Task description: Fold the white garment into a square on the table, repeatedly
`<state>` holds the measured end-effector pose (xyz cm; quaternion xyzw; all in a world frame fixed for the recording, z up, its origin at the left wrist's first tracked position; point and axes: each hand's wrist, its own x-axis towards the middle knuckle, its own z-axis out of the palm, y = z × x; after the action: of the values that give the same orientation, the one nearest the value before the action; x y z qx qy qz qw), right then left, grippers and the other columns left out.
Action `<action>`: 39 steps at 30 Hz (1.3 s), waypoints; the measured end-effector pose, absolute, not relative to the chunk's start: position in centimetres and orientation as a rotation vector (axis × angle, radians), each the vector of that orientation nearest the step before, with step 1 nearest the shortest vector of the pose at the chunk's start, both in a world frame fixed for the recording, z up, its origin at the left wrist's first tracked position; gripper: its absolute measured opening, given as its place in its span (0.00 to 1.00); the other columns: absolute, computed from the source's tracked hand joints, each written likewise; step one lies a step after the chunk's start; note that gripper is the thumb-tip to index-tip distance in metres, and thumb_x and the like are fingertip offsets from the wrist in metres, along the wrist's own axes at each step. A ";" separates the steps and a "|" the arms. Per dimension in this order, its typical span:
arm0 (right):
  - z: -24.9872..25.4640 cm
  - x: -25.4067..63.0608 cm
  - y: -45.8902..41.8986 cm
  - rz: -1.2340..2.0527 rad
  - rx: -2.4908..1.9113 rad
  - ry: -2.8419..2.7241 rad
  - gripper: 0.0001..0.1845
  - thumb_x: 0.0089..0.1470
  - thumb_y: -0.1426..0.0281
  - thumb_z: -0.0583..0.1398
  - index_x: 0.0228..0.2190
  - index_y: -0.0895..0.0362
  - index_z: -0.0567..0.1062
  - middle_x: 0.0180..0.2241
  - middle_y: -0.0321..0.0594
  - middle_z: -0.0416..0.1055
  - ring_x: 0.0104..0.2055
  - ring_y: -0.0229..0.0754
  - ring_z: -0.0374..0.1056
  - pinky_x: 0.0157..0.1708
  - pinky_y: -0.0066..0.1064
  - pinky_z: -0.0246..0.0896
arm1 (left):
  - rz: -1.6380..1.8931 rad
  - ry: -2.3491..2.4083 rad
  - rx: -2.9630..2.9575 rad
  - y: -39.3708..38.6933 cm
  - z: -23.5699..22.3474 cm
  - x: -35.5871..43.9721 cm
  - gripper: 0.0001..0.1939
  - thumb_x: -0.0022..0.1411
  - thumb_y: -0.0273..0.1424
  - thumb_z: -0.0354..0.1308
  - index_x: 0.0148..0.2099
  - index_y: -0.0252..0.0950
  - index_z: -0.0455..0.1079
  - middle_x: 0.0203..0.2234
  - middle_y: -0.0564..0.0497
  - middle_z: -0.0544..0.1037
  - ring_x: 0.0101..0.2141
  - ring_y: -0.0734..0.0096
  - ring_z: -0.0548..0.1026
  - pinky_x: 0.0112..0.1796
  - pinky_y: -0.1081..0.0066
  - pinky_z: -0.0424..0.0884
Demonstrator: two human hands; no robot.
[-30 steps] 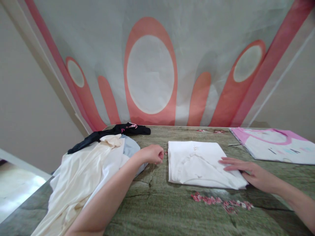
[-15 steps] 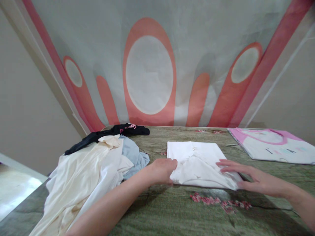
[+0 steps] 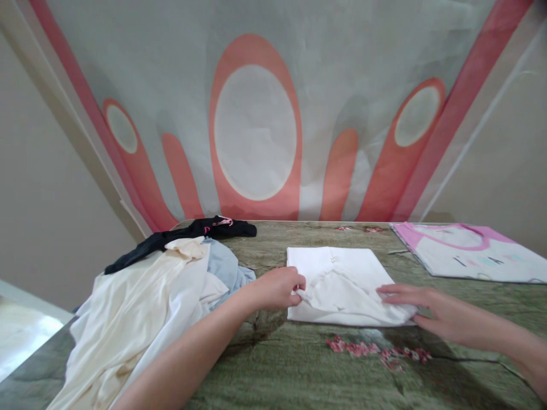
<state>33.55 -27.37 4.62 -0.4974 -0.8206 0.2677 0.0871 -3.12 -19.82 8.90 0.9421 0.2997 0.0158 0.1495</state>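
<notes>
A white garment, folded into a rough rectangle with small ornaments near its far edge, lies flat in the middle of the table. At its left side my left hand is closed, pinching a bit of the white fabric between thumb and fingers. My right hand rests at the near right corner, its fingers stretched over the cloth and the thumb at the edge. Whether the right fingers grip any fabric is hard to see; they look spread.
Left of the folded garment lies a loose heap with a cream cloth, a light blue cloth and a black garment. A folded pink-and-white shirt lies far right. A printed sheet hangs behind the wood-patterned tabletop.
My left hand has come right from beside the heap to the white garment's left side and has pinched its fabric. The right hand stays at the garment's right corner.
</notes>
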 end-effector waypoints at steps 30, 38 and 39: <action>4.4 30.8 0.2 0.691 -1.587 -1.320 0.18 0.41 0.60 0.66 0.32 0.61 0.74 0.27 0.44 0.74 0.24 0.37 0.68 0.24 0.28 0.66 | 0.680 1.422 1.769 3.8 6.7 2.5 0.11 0.63 0.32 0.52 0.45 0.30 0.66 0.34 0.48 0.72 0.31 0.72 0.73 0.32 0.70 0.71; 1.7 31.2 0.2 0.410 -1.839 -1.608 0.27 0.45 0.66 0.61 0.47 0.64 0.69 0.43 0.52 0.72 0.45 0.53 0.68 0.45 0.42 0.61 | 0.640 1.429 1.948 3.2 3.6 2.5 0.18 0.59 0.26 0.55 0.52 0.27 0.62 0.42 0.40 0.72 0.41 0.64 0.72 0.41 0.66 0.69; 1.4 31.2 -0.2 0.352 -1.870 -1.644 0.28 0.46 0.66 0.60 0.49 0.65 0.67 0.47 0.54 0.69 0.50 0.56 0.64 0.50 0.44 0.56 | 0.638 1.412 1.999 2.8 3.6 2.5 0.20 0.58 0.25 0.55 0.53 0.27 0.62 0.44 0.39 0.72 0.44 0.62 0.71 0.43 0.66 0.67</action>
<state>31.16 -0.21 1.42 -0.7074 -0.6218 0.1331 0.3085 2.46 2.84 3.58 0.7536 0.5323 0.2405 0.3015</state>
